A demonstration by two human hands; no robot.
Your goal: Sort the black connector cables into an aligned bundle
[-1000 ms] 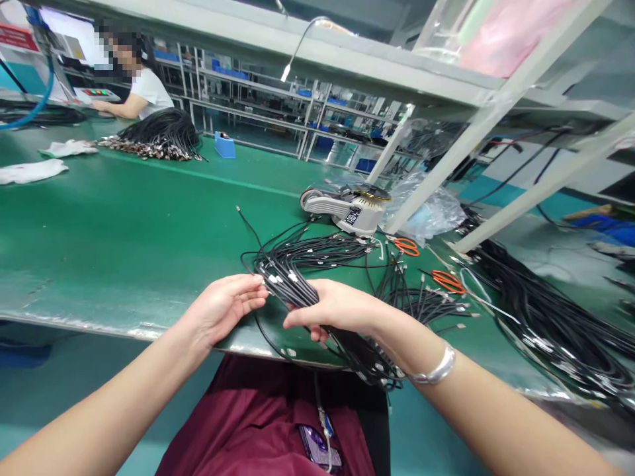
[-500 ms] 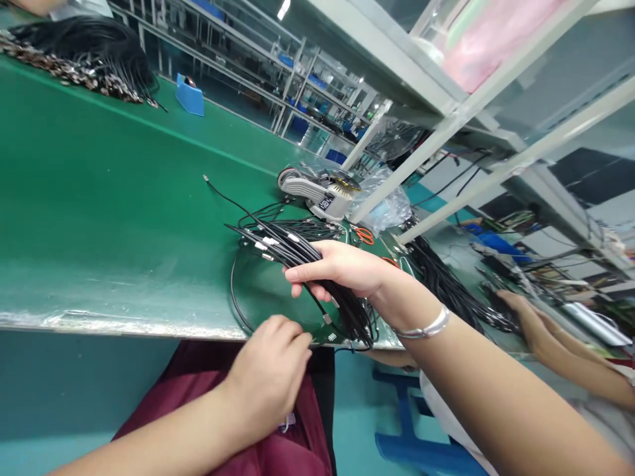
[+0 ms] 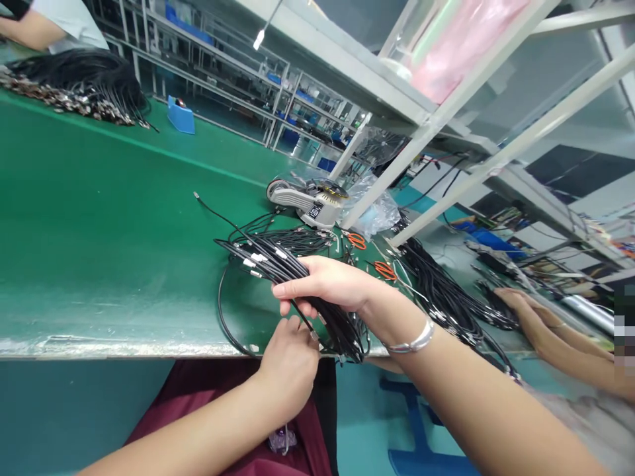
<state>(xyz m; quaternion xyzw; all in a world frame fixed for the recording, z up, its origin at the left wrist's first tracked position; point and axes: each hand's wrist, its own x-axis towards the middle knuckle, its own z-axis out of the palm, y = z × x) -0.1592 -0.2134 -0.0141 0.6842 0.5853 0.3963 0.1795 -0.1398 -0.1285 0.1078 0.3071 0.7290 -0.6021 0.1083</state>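
My right hand (image 3: pixel 330 284) grips a bundle of thin black cables (image 3: pixel 278 260) with small white labels or sleeves near their ends, raised a little above the green table. From under this hand the bundle bends down toward the table's front edge. One cable end sticks out far to the left, with a small metal tip (image 3: pixel 196 196). Below the bundle, my left hand (image 3: pixel 292 360) is closed, its fingertips at a single black cable (image 3: pixel 302 317) hanging from the bundle; the exact grip is partly hidden. More black cables (image 3: pixel 297 239) lie behind on the table.
Behind the bundle stands a grey-white tape dispenser (image 3: pixel 317 210). Orange-handled scissors (image 3: pixel 357 240) and a second orange-handled tool (image 3: pixel 385 270) lie to the right. A shelf post (image 3: pixel 381 178) rises there. Another person's hands (image 3: pixel 520 307) handle cables at the right. A blue holder (image 3: pixel 181 118) stands far left.
My left hand has moved up and right to the hanging cable under the bundle. My right hand keeps its hold on the bundle. The view has shifted slightly.
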